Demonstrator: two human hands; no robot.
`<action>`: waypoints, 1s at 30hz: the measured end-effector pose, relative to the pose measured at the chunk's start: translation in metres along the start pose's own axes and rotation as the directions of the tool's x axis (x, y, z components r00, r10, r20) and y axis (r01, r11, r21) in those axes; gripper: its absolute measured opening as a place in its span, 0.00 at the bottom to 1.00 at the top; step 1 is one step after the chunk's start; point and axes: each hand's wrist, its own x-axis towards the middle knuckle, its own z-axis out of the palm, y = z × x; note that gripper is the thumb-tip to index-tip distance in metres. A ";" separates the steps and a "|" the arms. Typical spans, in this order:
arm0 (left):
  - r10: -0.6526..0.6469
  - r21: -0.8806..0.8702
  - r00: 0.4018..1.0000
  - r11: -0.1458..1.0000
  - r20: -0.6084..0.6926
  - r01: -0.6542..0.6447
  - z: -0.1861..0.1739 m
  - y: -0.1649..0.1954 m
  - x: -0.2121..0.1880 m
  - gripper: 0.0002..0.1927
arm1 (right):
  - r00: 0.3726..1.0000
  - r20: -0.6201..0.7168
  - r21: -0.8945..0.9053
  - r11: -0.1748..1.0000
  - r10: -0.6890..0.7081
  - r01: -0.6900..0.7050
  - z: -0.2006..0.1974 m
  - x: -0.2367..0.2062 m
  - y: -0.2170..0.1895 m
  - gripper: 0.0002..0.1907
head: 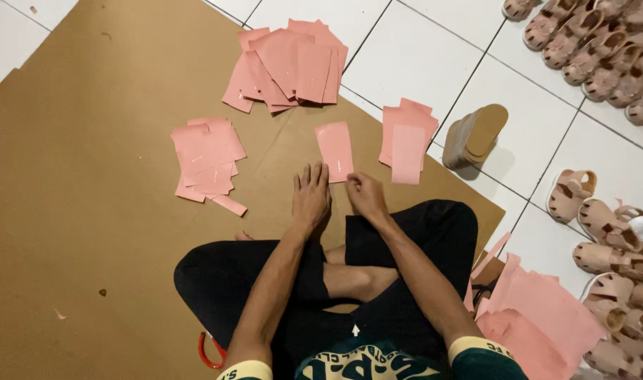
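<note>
Sitting cross-legged on brown cardboard sheet (89, 211), head view. Left hand (311, 197) flat, fingers spread, resting on the cardboard just beside single pink paper piece (335, 150). Right hand (366, 195) fingers curled, touching that piece's lower edge; a firm grip cannot be told. Pink stacks (290, 63), (205, 155), (407, 141) around; sandals (603, 225) on tiles to the right

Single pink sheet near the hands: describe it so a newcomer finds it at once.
Start at the brown cardboard spread over the white tiled floor, where pink paper lies in heaps. Just beyond the fingertips of the left hand and right hand lies the single pink sheet. Unlike the stacked pink piles around it, it lies alone and flat.
</note>
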 end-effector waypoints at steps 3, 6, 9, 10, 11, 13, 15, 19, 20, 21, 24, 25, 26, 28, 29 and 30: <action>-0.023 -0.032 0.998 0.999 -0.056 0.022 0.000 -0.005 -0.005 0.29 | 0.982 0.003 0.044 0.981 -0.188 0.188 -0.008 0.002 0.011 0.19; -0.035 -0.040 0.999 0.999 -0.028 0.034 -0.003 -0.011 -0.010 0.29 | 0.975 0.000 0.050 0.974 -0.221 0.220 -0.010 0.004 0.012 0.22; -0.042 -0.074 0.999 0.996 -0.001 0.041 -0.003 -0.003 -0.015 0.32 | 0.986 -0.011 0.049 0.985 -0.165 0.165 -0.006 0.002 0.006 0.24; -0.044 -0.098 0.999 0.994 0.014 0.045 -0.002 0.001 -0.016 0.33 | 0.988 -0.013 0.049 0.987 -0.151 0.151 -0.004 0.001 0.005 0.26; -0.018 -0.049 1.000 0.999 0.010 0.018 -0.002 0.005 -0.017 0.34 | 0.983 0.009 0.057 0.982 -0.181 0.181 -0.001 -0.001 0.003 0.27; 0.031 0.040 0.999 0.999 -0.005 -0.031 0.000 0.011 -0.018 0.35 | 0.967 0.057 0.067 0.967 -0.249 0.245 0.003 -0.003 0.000 0.30; 0.005 0.052 0.999 0.999 0.038 -0.007 0.003 0.014 -0.019 0.38 | 0.957 0.091 0.042 0.961 -0.275 0.273 0.005 -0.004 -0.001 0.32; -0.046 0.017 0.997 0.999 0.063 0.045 0.011 0.012 -0.023 0.41 | 0.964 0.046 0.063 0.964 -0.263 0.260 0.009 -0.007 -0.002 0.36; 0.008 0.145 0.999 0.989 0.049 -0.015 0.014 0.011 -0.023 0.41 | 0.942 0.093 0.045 0.946 -0.323 0.320 0.010 -0.008 -0.003 0.37; 0.061 0.270 0.997 0.960 0.045 -0.071 0.016 0.011 -0.023 0.41 | 0.915 0.143 0.030 0.925 -0.378 0.378 0.012 -0.009 -0.004 0.39; 0.139 0.269 0.982 0.948 0.127 -0.169 0.020 0.012 -0.022 0.41 | 0.792 0.336 -0.031 0.835 -0.509 0.550 0.021 -0.007 -0.011 0.45; 0.160 0.208 0.974 0.959 0.158 -0.191 0.021 0.012 -0.020 0.41 | 0.739 0.400 -0.054 0.791 -0.542 0.610 0.024 -0.003 -0.013 0.47; 0.141 0.218 0.968 0.958 0.209 -0.186 0.020 0.013 -0.019 0.41 | 0.741 0.420 -0.095 0.787 -0.523 0.610 0.026 0.002 -0.015 0.48; 0.090 0.235 0.942 0.957 0.324 -0.172 0.019 0.016 -0.019 0.40 | 0.745 0.470 -0.166 0.782 -0.473 0.601 0.029 0.013 -0.017 0.51; 0.091 0.221 0.945 0.961 0.313 -0.165 0.019 0.017 -0.018 0.39 | 0.750 0.487 -0.184 0.786 -0.448 0.590 0.029 0.021 -0.017 0.52; 0.090 0.206 0.948 0.966 0.304 -0.157 0.018 0.018 -0.019 0.39 | 0.753 0.505 -0.201 0.790 -0.423 0.579 0.029 0.030 -0.016 0.53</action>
